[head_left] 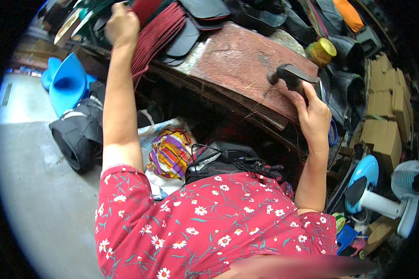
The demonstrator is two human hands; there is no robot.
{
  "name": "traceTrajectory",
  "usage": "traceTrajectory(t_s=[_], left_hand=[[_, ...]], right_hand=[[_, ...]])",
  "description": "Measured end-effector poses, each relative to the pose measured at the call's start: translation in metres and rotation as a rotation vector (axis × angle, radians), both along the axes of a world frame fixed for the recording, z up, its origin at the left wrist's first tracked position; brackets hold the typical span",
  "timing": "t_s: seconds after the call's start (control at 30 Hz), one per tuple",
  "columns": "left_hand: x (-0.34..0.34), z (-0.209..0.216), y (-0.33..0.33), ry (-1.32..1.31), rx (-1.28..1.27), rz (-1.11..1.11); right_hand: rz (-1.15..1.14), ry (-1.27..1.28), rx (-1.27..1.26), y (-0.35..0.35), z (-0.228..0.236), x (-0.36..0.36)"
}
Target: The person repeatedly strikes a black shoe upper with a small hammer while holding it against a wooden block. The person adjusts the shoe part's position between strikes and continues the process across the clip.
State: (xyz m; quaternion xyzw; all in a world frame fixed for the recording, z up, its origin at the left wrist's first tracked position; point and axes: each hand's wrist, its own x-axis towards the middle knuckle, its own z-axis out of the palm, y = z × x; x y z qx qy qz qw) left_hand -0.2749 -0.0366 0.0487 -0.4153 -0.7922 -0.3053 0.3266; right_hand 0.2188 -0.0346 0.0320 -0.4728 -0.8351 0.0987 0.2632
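My left hand (pixel 122 27) is stretched out to the far left of the workbench, its fingers closed. Whatever they hold, if anything, is hidden. Beside it lie a bundle of thin dark red strips (pixel 159 37) and a broader dark red piece (pixel 145 10). On the right, my right hand (pixel 315 115) grips a black shoe-like piece (pixel 291 76) between thumb and fingers; a flat grey part sticks out to its right. This piece is over the right end of a worn reddish board (pixel 239 65) on the bench.
Dark sole-shaped pieces (pixel 184 39) lie by the strips. A yellow-topped tin (pixel 322 51) stands behind the board. Cardboard boxes (pixel 381 135) and a fan (pixel 381 204) are at the right. A blue plastic object (pixel 69 83) and black bag (pixel 77 135) are at the left.
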Motion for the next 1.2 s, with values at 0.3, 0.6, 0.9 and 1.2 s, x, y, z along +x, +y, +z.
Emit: traceTrajectory(t_s=[0.3, 0.6, 0.9, 1.2], left_hand=[[0.18, 0.051, 0.0, 0.399, 0.474, -0.873], [0.246, -0.012, 0.04, 0.211, 0.402, -1.083], [0.257, -0.038, 0.033, 0.176, 0.229, -1.108], [0.272, -0.036, 0.004, 0.174, -0.201, -1.351]], right_hand=[[-0.162, 0.759, -0.381, 0.007, -0.006, 0.021], [-0.159, 0.851, -0.489, 0.063, -0.009, 0.022], [-0.169, 0.831, -0.541, 0.033, -0.01, 0.02], [-0.205, 1.145, -0.472, 0.0, -0.022, 0.057]])
